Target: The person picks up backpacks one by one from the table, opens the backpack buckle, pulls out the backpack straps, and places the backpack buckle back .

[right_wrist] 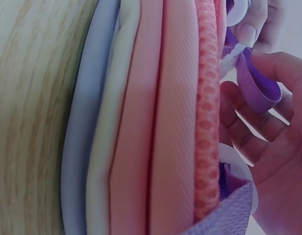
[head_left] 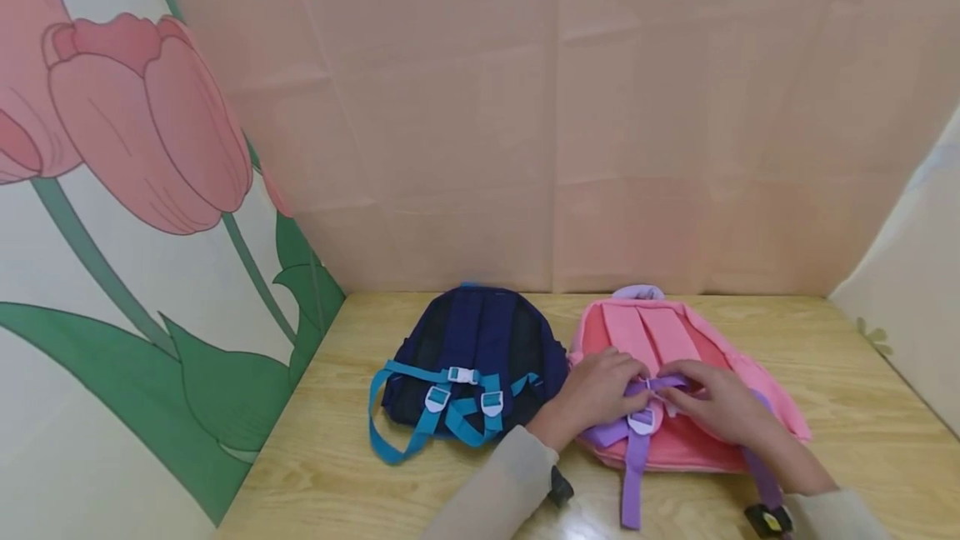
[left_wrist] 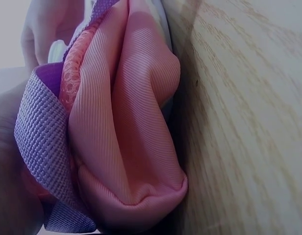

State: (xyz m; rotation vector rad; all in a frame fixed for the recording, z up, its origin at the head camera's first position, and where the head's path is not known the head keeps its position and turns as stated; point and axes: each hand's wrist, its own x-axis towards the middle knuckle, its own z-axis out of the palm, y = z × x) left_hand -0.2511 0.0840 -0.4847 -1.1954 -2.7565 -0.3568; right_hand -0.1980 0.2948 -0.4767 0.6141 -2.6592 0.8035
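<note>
A pink backpack (head_left: pixel 761 377) with purple straps lies back panel up on the table. Over its middle, my left hand (head_left: pixel 596 390) and right hand (head_left: pixel 720 407) meet at a purple chest strap (right_wrist: pixel 258 93) with a white buckle (right_wrist: pixel 231 61). My right thumb and fingers pinch the looped strap beside the buckle, as the right wrist view shows. From the other side, my left fingertips (right_wrist: pixel 247 34) pinch the buckle end; they partly hide it. Whether the buckle is fastened, I cannot tell. The left wrist view shows a purple shoulder strap (left_wrist: pixel 45 127) by my left wrist.
To the left lies a navy backpack (head_left: pixel 480 323) with teal straps, its white chest buckle (head_left: pixel 462 375) joined. A loose purple strap end (head_left: pixel 632 490) hangs toward the front of the wooden table (head_left: pixel 315 457). A tan backdrop (head_left: pixel 450 148) stands behind.
</note>
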